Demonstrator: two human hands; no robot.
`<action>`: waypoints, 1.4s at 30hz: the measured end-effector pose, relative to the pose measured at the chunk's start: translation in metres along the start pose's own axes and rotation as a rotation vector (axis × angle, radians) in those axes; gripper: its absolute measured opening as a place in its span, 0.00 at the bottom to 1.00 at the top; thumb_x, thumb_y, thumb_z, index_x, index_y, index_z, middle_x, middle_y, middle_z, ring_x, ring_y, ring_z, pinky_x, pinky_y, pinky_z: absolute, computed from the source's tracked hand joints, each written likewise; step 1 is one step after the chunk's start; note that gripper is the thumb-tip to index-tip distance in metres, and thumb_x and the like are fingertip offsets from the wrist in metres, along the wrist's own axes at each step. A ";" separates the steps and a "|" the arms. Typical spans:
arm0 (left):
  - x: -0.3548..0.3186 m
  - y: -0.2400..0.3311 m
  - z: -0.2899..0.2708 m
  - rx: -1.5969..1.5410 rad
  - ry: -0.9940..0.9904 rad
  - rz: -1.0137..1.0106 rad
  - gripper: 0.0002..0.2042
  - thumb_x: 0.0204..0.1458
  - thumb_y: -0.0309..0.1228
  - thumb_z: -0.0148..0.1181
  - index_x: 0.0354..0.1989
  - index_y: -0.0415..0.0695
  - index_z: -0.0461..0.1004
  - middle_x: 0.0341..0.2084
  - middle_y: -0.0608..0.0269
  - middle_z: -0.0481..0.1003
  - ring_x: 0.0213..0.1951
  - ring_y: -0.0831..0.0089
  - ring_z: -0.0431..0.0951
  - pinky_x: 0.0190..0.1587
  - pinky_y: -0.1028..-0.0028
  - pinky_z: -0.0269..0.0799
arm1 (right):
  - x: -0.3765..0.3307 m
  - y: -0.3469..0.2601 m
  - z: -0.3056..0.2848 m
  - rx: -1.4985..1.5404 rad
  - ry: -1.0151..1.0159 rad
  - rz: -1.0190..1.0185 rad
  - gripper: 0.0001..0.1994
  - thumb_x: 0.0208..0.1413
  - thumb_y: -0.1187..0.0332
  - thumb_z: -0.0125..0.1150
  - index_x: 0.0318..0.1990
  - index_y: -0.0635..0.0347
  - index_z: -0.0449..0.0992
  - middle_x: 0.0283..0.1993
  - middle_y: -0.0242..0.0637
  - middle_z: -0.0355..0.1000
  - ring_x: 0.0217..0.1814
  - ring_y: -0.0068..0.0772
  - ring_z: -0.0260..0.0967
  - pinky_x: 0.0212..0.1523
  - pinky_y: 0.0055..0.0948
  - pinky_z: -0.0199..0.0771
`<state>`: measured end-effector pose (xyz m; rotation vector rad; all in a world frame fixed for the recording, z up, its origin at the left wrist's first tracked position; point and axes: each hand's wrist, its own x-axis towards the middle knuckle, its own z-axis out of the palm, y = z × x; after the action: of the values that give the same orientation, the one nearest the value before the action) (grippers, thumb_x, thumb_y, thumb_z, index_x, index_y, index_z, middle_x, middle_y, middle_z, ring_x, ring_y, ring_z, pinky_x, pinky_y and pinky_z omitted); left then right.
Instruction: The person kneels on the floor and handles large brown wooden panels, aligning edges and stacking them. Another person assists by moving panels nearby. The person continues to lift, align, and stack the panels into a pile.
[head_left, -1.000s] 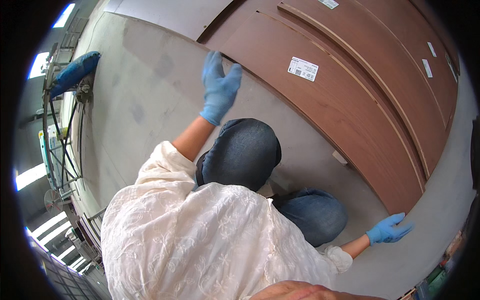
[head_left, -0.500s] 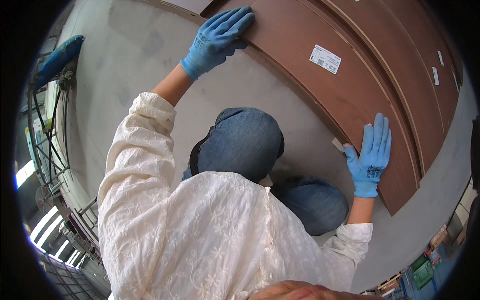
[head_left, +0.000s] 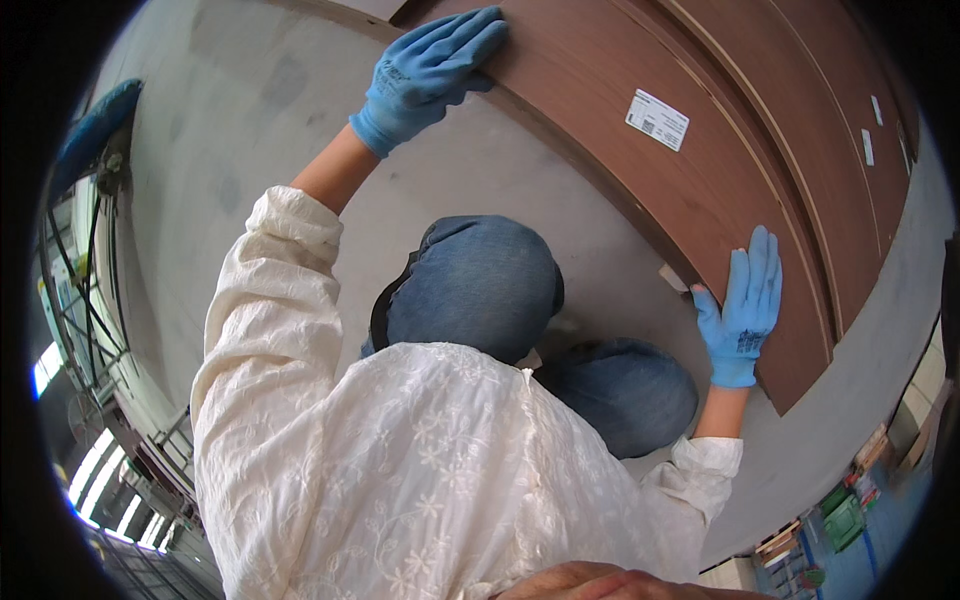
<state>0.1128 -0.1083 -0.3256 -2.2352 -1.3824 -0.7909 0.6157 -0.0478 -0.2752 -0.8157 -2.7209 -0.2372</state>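
A long reddish-brown board (head_left: 600, 130) with a white label (head_left: 657, 120) lies in front of me, its near edge running from upper left to lower right. My left hand (head_left: 425, 75), in a blue glove, rests at the board's far left part, its fingers stretched over the edge. Near the right end, my right hand (head_left: 742, 315) lies flat on the board with fingers straight and thumb spread toward the near edge. Both hands are open and grip nothing. The right glove leaves the tips of the thumb and one finger bare.
More brown boards (head_left: 800, 110) lie beyond the first, bearing small labels. A small pale block (head_left: 674, 278) sits by the near edge. My denim-covered knees (head_left: 475, 290) are bent over the grey floor (head_left: 290, 110). A metal frame (head_left: 90, 300) stands left; a green bin (head_left: 843, 522) is lower right.
The view has shifted slightly, so the boards and surroundings sit a little differently in the picture. Both hands stay on the board in nearly the same poses.
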 end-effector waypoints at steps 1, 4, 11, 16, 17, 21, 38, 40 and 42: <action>-0.005 0.002 -0.004 0.005 -0.061 -0.021 0.32 0.52 0.34 0.69 0.68 0.46 0.73 0.65 0.53 0.74 0.61 0.55 0.78 0.64 0.59 0.76 | 0.000 0.000 -0.001 0.021 0.001 0.017 0.33 0.72 0.38 0.46 0.62 0.62 0.72 0.75 0.56 0.64 0.77 0.62 0.62 0.72 0.57 0.69; -0.010 0.005 -0.007 -0.157 -0.118 -0.136 0.34 0.49 0.26 0.72 0.69 0.42 0.73 0.69 0.52 0.72 0.66 0.53 0.76 0.65 0.59 0.74 | -0.001 0.002 -0.004 0.010 -0.014 0.036 0.34 0.69 0.36 0.50 0.62 0.61 0.73 0.75 0.53 0.65 0.77 0.62 0.62 0.72 0.57 0.68; 0.029 0.032 -0.022 -0.053 -0.194 -0.070 0.31 0.55 0.26 0.72 0.69 0.38 0.72 0.68 0.47 0.72 0.69 0.48 0.71 0.71 0.55 0.66 | -0.050 0.018 -0.016 0.100 0.191 0.300 0.29 0.70 0.45 0.57 0.64 0.61 0.73 0.73 0.53 0.68 0.74 0.60 0.67 0.72 0.54 0.66; 0.072 0.068 -0.030 0.034 -0.233 0.048 0.32 0.58 0.33 0.66 0.73 0.43 0.69 0.73 0.47 0.66 0.75 0.42 0.62 0.75 0.46 0.55 | -0.145 0.032 -0.032 -0.097 0.520 0.731 0.19 0.66 0.60 0.63 0.55 0.65 0.77 0.70 0.53 0.72 0.70 0.56 0.71 0.71 0.51 0.66; 0.084 0.078 -0.025 0.003 -0.254 0.063 0.32 0.57 0.33 0.66 0.73 0.43 0.69 0.73 0.46 0.66 0.75 0.42 0.62 0.76 0.46 0.55 | -0.166 0.035 -0.029 -0.109 0.641 0.807 0.19 0.67 0.63 0.61 0.58 0.66 0.76 0.70 0.52 0.72 0.70 0.54 0.71 0.71 0.48 0.67; 0.135 0.135 0.003 -0.149 -0.386 0.163 0.36 0.52 0.30 0.68 0.73 0.44 0.69 0.74 0.46 0.65 0.75 0.44 0.62 0.77 0.48 0.55 | -0.235 0.044 -0.026 0.091 1.041 1.451 0.22 0.74 0.64 0.53 0.68 0.68 0.73 0.70 0.44 0.73 0.71 0.39 0.70 0.71 0.35 0.67; 0.199 0.269 0.086 -0.209 -0.508 0.455 0.46 0.57 0.51 0.67 0.80 0.44 0.54 0.78 0.41 0.55 0.78 0.42 0.55 0.79 0.46 0.48 | -0.269 0.079 -0.032 0.398 0.801 1.577 0.21 0.71 0.54 0.58 0.52 0.66 0.82 0.39 0.47 0.84 0.40 0.38 0.81 0.46 0.35 0.79; 0.198 0.269 0.087 -0.191 -0.504 0.466 0.45 0.59 0.53 0.64 0.80 0.44 0.54 0.78 0.42 0.55 0.78 0.42 0.55 0.78 0.46 0.49 | -0.270 0.080 -0.033 0.422 0.772 1.563 0.21 0.71 0.54 0.58 0.50 0.66 0.82 0.39 0.50 0.83 0.40 0.44 0.82 0.45 0.37 0.79; 0.198 0.270 0.087 -0.185 -0.511 0.461 0.42 0.62 0.55 0.60 0.79 0.44 0.56 0.78 0.42 0.56 0.78 0.42 0.55 0.78 0.45 0.50 | -0.270 0.081 -0.035 0.376 0.772 1.524 0.19 0.71 0.55 0.57 0.49 0.65 0.82 0.38 0.52 0.82 0.38 0.50 0.81 0.42 0.38 0.79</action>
<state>0.4478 -0.0400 -0.2733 -2.8832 -0.9318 -0.1984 0.8846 -0.1270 -0.3232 -1.8293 -0.9151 0.2504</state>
